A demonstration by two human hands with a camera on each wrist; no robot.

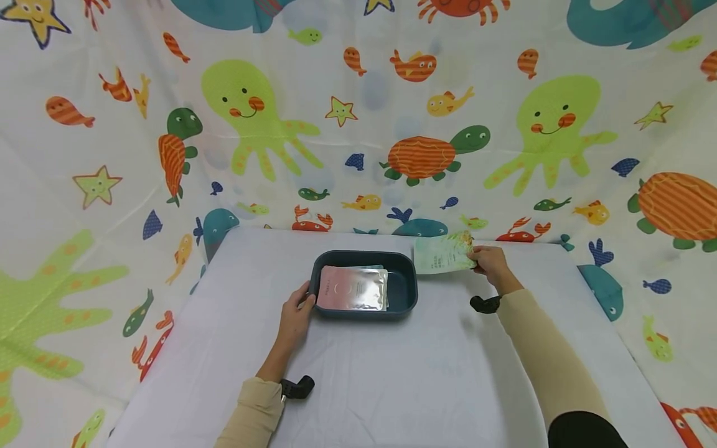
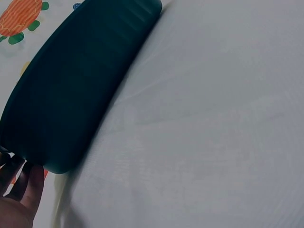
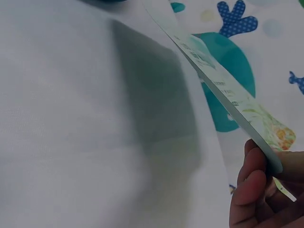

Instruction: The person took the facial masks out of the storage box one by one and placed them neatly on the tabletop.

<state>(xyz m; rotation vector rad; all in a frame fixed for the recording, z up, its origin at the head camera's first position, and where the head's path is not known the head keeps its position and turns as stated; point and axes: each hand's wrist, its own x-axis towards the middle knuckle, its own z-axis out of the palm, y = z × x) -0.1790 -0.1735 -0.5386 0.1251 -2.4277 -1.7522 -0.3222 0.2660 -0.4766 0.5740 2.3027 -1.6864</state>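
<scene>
My left hand grips the left end of a dark blue-green rectangular bin, its thumb near the front corner. In the left wrist view, the fingers sit at the end of the bin's wall. Inside the bin, toward its left, lies a flat pink and silver packet, with the edges of other packets showing under it. My right hand pinches the right end of a thin pale green packet with a floral corner. Seen from the right wrist, that packet is held edge-on above the cloth, casting a shadow.
A white cloth covers the table. Behind and along both sides hangs a curtain printed with sea animals. Both wrists wear black camera bands, and a black round shape overlaps the right sleeve at the lower right.
</scene>
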